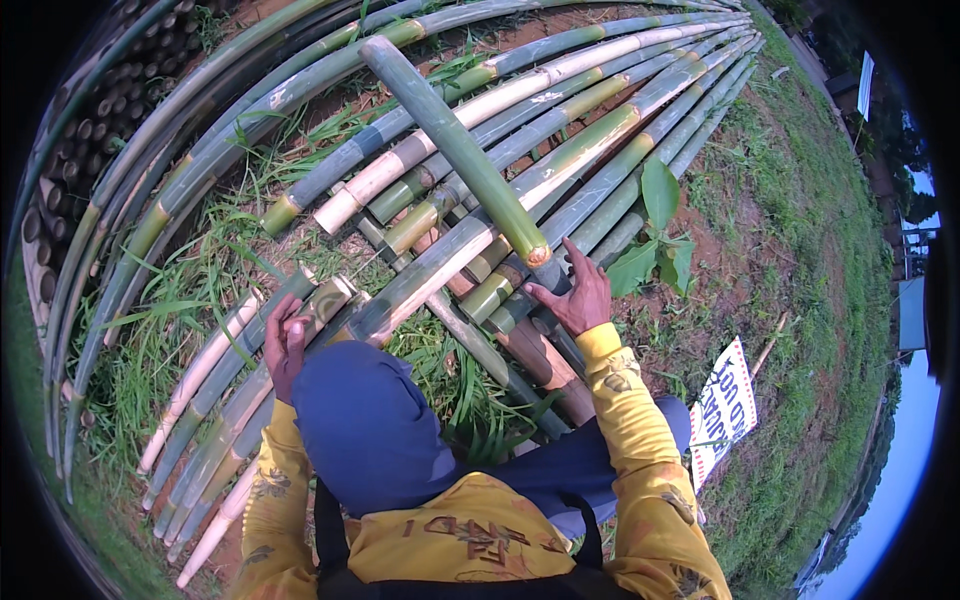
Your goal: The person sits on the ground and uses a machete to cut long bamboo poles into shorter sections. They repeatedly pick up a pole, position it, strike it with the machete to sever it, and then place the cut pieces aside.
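Observation:
A short green bamboo piece (460, 150) lies slantwise across several long bamboo poles (585, 150). My right hand (583, 300) is at the near end of this piece, thumb and fingers spread apart around its dark tip. I cannot make out whether the palm presses on it. Off to the left, my left hand (283, 350) is held over the cut bamboo ends (325, 300), its fingers loosely bent and apart with nothing seen in them. My seated, blue-clad knee (365, 430) covers part of the poles between the hands.
More long poles curve along the left, beside a stack of round bamboo ends (85, 140). Crosswise bamboo supports (490, 350) lie under the poles. A leafy plant (655, 235) grows at the right. Beyond my knee, a white printed sign (725, 410) stands in the grass.

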